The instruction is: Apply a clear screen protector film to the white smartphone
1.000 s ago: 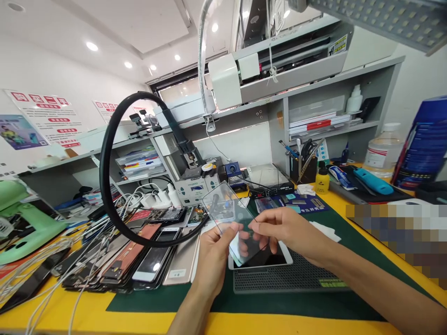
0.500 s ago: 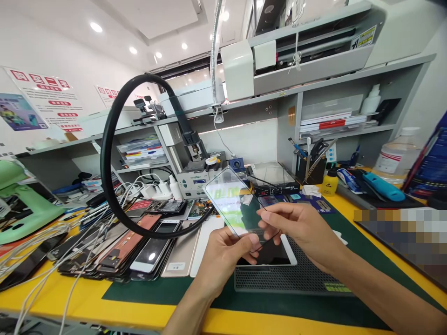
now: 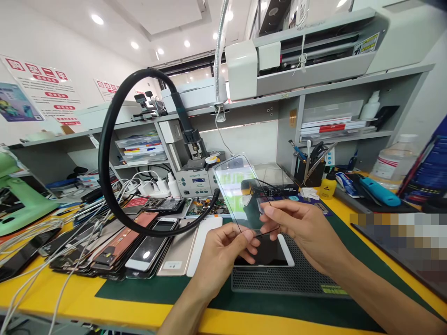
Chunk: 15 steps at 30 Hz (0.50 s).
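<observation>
A clear glass screen protector (image 3: 237,186) with a thin black border is held up and tilted in front of me, with bright reflections on it. My left hand (image 3: 226,251) pinches its lower left corner between thumb and fingers. At the lower right edge, my right hand (image 3: 296,223) grips it with thumb and fingertips. Below both hands lies a white-framed device with a dark screen (image 3: 268,253), partly covered by my fingers. It rests on a black perforated pad (image 3: 300,281) over the green mat (image 3: 150,292).
Phones (image 3: 152,249) and loose phone parts are stacked at left beside tangled white cables (image 3: 84,232). A thick black hose (image 3: 104,153) loops above them from a hot-air station (image 3: 197,184). At right stand a tool holder (image 3: 309,170), a yellow bottle (image 3: 328,185) and a large clear bottle (image 3: 394,160).
The screen protector has turned more upright and shifted slightly right, so its reflections differ. Both hands keep hold of it. The whole view has moved a little.
</observation>
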Tool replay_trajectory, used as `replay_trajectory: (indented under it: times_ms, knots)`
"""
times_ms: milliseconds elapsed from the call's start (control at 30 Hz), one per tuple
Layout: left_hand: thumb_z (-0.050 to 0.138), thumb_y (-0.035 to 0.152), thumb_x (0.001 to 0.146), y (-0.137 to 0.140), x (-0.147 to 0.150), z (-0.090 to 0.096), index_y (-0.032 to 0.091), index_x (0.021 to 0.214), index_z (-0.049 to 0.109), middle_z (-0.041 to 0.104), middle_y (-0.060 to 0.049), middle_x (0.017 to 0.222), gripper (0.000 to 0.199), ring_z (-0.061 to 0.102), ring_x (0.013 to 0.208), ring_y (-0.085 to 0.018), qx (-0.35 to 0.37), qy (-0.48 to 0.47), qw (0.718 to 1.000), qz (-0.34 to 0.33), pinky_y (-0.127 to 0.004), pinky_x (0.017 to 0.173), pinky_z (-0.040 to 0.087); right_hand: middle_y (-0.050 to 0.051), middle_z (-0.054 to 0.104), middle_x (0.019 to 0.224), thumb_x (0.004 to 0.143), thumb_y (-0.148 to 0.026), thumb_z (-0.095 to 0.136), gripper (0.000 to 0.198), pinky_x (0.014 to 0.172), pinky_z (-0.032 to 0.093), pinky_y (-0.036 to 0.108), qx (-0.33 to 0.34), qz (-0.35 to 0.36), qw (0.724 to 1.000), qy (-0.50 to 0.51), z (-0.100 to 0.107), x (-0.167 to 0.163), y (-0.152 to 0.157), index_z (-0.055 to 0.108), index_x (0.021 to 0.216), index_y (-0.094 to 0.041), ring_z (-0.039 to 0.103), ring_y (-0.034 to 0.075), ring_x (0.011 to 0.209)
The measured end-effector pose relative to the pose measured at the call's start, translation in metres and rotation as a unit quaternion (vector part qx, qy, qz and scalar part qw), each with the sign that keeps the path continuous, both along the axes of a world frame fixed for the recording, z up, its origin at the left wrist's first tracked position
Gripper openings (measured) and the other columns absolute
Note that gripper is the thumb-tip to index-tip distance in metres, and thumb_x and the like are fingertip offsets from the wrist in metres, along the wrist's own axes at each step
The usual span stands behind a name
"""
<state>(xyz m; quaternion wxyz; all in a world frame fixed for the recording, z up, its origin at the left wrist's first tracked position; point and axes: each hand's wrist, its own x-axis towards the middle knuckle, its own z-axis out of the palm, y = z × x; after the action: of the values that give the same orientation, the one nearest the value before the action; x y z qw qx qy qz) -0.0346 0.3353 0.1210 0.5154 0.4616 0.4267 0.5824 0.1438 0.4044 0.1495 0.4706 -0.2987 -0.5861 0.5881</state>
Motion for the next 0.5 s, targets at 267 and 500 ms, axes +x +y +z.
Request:
replay_trajectory:
  times_ms: [267, 500]
  knots:
    - [0.079, 0.048, 0.083, 0.0029, -0.0011, -0.0018, 0.011, 0.071, 0.074, 0.074, -0.008, 0.068, 0.039, 0.065, 0.056, -0.014, -0.032, -0.031, 0.999, 0.016, -0.025, 0.056, 0.057, 0.009, 0.079, 0.085, 0.078, -0.049, 0.086, 0.034, 0.062, 0.062, 0.032, 0.006, -0.005, 1.0, 0.015, -0.0006, -0.0001, -0.0019, 0.084, 0.096, -0.021, 0.076, 0.024, 0.075]
    - [0.082, 0.048, 0.08, 0.0045, -0.0013, -0.0011, 0.01, 0.073, 0.074, 0.073, -0.008, 0.063, 0.041, 0.064, 0.051, -0.012, -0.056, -0.052, 0.997, 0.015, -0.022, 0.052, 0.055, 0.009, 0.079, 0.085, 0.078, -0.049, 0.086, 0.034, 0.062, 0.064, 0.032, 0.01, -0.007, 1.0, 0.015, 0.0008, 0.0, -0.003, 0.084, 0.096, -0.02, 0.076, 0.024, 0.074]
